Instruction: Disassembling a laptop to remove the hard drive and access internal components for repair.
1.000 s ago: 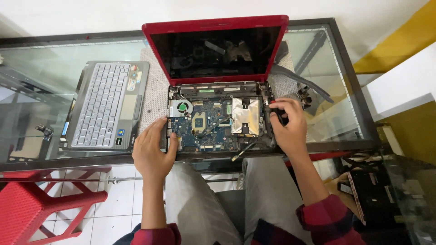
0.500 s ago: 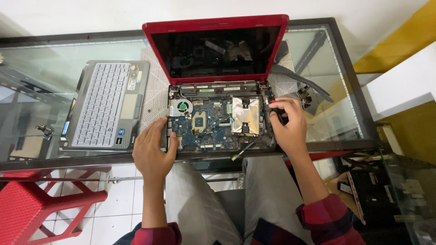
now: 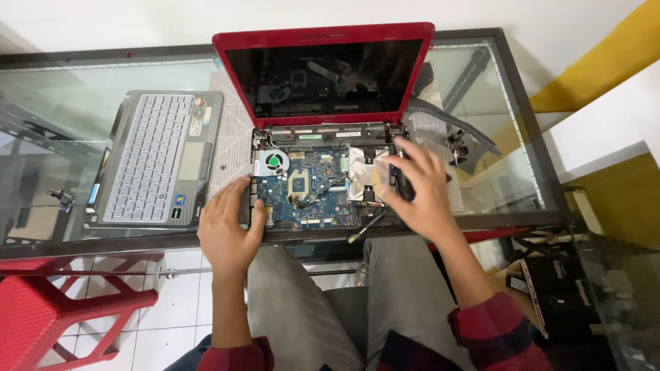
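Grey keyboard panel (image 3: 157, 159) left on glass table (image 3: 62, 89); red stool (image 3: 48, 309) below

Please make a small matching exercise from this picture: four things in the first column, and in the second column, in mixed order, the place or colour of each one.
Things:
1. keyboard cover
2. left hand
3. right hand
4. stool

Places or colours:
A. red, on the tiled floor below the glass table
B. on the right edge of the open laptop base
C. grey, on the table left of the laptop
D. on the front left corner of the laptop base

Pairs: 1-C, 2-D, 3-B, 4-A
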